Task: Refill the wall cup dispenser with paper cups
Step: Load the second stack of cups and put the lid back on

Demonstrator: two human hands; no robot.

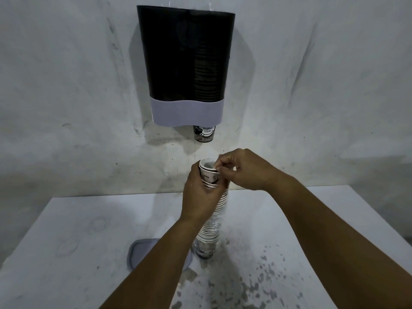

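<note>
While two hands grip – left (198, 192), right (243, 170) – one cup stack (211, 219), one dispenser (185, 63)

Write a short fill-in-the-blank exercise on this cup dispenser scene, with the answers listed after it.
1. The left hand grips the stack of paper cups near its ____.
2. The right hand pinches the ____ of the uppermost cup.
3. One cup pokes out below the dispenser on its ____ side.
4. The grey lid lies on the ____.

Answers: top; rim; right; table
</note>
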